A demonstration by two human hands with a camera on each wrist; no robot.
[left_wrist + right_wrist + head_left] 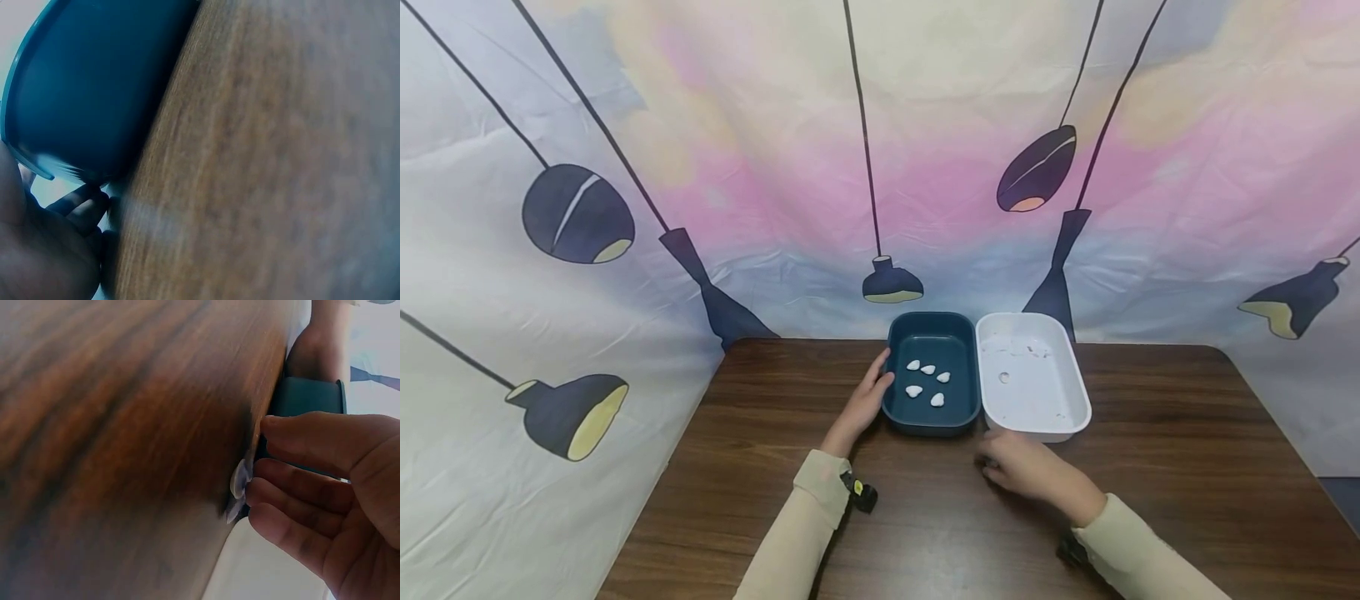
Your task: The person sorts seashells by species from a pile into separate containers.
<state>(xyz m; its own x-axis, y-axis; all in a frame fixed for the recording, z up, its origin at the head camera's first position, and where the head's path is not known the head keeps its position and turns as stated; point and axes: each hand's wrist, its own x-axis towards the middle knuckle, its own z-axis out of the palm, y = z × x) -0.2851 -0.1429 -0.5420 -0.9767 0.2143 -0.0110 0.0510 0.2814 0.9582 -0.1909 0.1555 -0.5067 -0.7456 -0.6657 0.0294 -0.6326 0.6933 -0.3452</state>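
My left hand (865, 400) rests against the left side of a dark teal tray (931, 427), its thumb and a fingertip at the rim. In the left wrist view, fingers (87, 209) lie beside the tray's outer wall. Inside the tray are several small white shell-like pieces (937, 400). My right hand (1026, 467) is low over the table, just in front of a white tray (1045, 396). In the right wrist view, its bent fingertips touch a small translucent, shell-like thing (239, 480) near the tabletop. The thumb stands apart from it.
The two trays stand side by side at the back of the brown wooden table (760, 417). One pale piece (1003, 377) and small dark bits lie in the white tray. Behind the table hangs a cloth (775, 167) printed with lamps.
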